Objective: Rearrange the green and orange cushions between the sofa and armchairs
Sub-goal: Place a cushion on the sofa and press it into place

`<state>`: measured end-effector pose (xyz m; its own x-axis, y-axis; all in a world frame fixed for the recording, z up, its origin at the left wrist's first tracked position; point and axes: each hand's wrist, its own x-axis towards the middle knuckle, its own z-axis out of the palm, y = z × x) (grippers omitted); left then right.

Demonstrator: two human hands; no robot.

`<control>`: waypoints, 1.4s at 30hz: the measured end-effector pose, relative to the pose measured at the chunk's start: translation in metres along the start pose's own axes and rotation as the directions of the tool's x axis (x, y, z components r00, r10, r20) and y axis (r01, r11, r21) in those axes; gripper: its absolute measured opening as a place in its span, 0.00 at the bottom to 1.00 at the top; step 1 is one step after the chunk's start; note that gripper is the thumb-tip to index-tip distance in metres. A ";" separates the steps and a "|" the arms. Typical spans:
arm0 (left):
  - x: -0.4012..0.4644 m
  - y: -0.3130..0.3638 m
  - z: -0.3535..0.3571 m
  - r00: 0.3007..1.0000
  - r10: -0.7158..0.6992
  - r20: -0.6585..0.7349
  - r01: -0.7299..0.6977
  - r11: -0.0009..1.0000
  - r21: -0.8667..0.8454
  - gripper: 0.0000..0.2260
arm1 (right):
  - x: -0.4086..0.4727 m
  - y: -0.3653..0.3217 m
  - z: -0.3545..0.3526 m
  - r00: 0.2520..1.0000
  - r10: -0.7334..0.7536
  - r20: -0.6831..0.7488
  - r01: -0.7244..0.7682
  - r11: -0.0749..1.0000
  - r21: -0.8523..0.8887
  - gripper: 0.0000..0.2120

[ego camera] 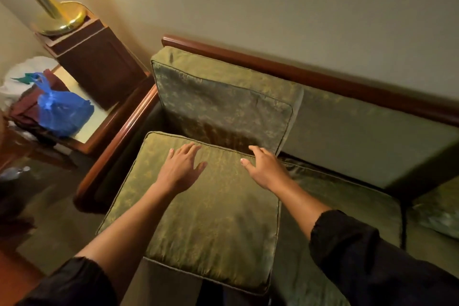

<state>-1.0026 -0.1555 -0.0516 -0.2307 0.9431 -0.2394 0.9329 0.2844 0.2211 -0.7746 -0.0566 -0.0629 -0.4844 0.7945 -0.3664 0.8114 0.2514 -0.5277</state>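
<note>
Left hand (180,169) lies flat, fingers spread, on the green seat cushion (198,218) at the sofa (323,77) end; right hand (264,166) rests loosely open at its far edge; no orange cushion visible, so most rearranging probably remains.

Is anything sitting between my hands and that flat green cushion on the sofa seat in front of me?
Nothing visible does. The left hand already lies flat on top of the square green patterned seat cushion, and the right hand rests at its far right corner, next to the upright green back cushion.
</note>
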 end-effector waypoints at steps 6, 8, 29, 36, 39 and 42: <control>0.093 -0.063 0.045 0.993 0.095 0.065 -0.095 0.995 -0.009 0.27 | 0.074 0.009 0.047 0.993 0.119 -0.010 -0.119 0.992 -0.044 0.28; 0.118 -0.082 0.062 0.988 0.130 0.083 -0.129 0.992 -0.011 0.27 | 0.095 0.021 0.069 0.989 0.146 0.015 -0.146 0.989 -0.016 0.28; 0.153 -0.129 0.109 0.937 0.338 -0.093 -0.341 0.939 -0.029 0.17 | 0.117 0.056 0.109 0.994 0.018 -0.112 -0.037 0.985 -0.171 0.16; 0.116 -0.072 0.071 0.867 0.457 -0.198 -0.475 0.878 -0.052 0.13 | 0.041 0.064 0.076 0.993 -0.012 -0.114 -0.012 0.979 -0.202 0.17; 0.097 -0.028 0.047 0.802 0.549 -0.237 -0.570 0.821 -0.029 0.16 | -0.006 0.078 0.057 0.990 -0.007 -0.139 -0.013 0.990 -0.138 0.20; 0.082 0.017 0.033 0.767 0.598 -0.232 -0.620 0.784 -0.027 0.15 | -0.051 0.097 0.027 0.989 0.013 -0.150 -0.032 0.991 -0.128 0.21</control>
<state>-0.9960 -0.0794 -0.0987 0.3171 0.9333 0.1684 0.8669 -0.3573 0.3477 -0.6800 -0.0882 -0.1160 -0.4194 0.8716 -0.2536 0.8618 0.2945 -0.4130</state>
